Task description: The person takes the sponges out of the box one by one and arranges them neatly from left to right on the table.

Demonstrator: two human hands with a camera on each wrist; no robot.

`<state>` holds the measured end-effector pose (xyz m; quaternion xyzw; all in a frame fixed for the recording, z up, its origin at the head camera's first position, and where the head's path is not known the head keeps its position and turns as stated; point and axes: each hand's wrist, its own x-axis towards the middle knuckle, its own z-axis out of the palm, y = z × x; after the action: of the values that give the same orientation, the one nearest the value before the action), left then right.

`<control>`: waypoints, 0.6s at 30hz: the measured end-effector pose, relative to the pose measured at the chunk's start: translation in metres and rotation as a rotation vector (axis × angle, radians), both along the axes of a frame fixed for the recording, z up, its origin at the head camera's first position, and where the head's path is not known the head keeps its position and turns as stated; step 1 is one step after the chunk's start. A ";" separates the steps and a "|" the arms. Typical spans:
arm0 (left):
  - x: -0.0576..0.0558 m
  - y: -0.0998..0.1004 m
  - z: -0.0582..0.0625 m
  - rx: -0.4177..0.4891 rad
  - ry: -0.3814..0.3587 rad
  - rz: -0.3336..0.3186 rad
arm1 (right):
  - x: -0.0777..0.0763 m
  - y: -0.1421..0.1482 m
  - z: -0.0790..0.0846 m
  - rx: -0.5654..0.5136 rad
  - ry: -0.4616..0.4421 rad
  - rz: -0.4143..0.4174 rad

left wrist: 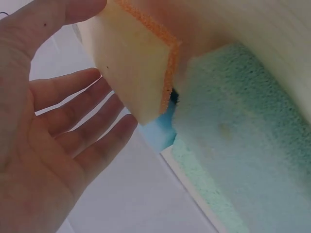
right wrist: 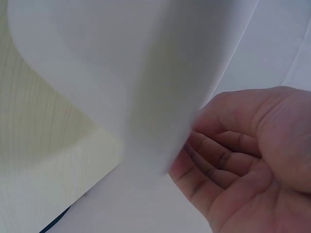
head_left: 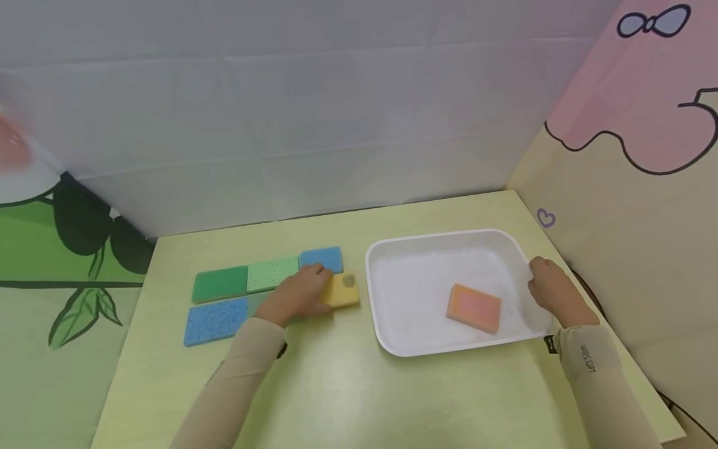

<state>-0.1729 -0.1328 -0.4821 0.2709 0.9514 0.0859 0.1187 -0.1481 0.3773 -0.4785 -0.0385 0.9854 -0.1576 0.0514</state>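
My left hand (head_left: 300, 292) holds a yellow sponge (head_left: 343, 290) between thumb and fingertips. The left wrist view shows this sponge's pale broad face and orange, porous edge (left wrist: 170, 77), with the thumb on one side and fingertips on the other. Close beside it lies a grey-green sponge (left wrist: 238, 141), mostly hidden under the left hand in the head view. At the right, my right hand (head_left: 558, 292) pinches the rim of a white tray (head_left: 387, 312) between thumb and curled fingers. An orange sponge with a pink top (head_left: 477, 308) lies inside the tray, towards its front right.
Left of the tray, sponges lie in two rows: dark green (head_left: 220, 284), light green (head_left: 273, 274) and blue (head_left: 321, 258) behind, another blue sponge (head_left: 215, 321) in front. The pale yellow table (head_left: 359, 399) meets a white backdrop (head_left: 314, 125) behind and a decorated panel (head_left: 645, 249) at right.
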 end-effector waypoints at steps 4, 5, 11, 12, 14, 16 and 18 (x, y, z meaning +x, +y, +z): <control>0.004 0.002 -0.008 -0.006 -0.002 0.006 | 0.001 0.003 0.000 0.000 0.013 0.014; 0.005 0.003 -0.010 -0.015 0.000 0.005 | 0.002 0.004 -0.001 -0.002 0.015 0.015; 0.010 0.006 -0.017 -0.054 0.013 0.006 | 0.002 0.009 -0.002 -0.004 0.009 0.026; 0.011 0.007 -0.018 -0.056 0.012 0.009 | 0.002 0.010 -0.002 -0.002 0.008 0.028; 0.013 0.008 -0.020 -0.058 0.007 0.015 | 0.003 0.011 -0.001 -0.003 0.004 0.028; 0.016 0.010 -0.021 -0.063 -0.004 0.024 | 0.004 0.012 0.000 -0.002 0.001 0.028; 0.018 0.011 -0.022 -0.067 -0.011 0.031 | 0.005 0.013 0.000 -0.003 -0.002 0.028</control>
<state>-0.1549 -0.1216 -0.5041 0.2515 0.9571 0.0575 0.1316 -0.1435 0.3902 -0.4784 -0.0521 0.9845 -0.1586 0.0546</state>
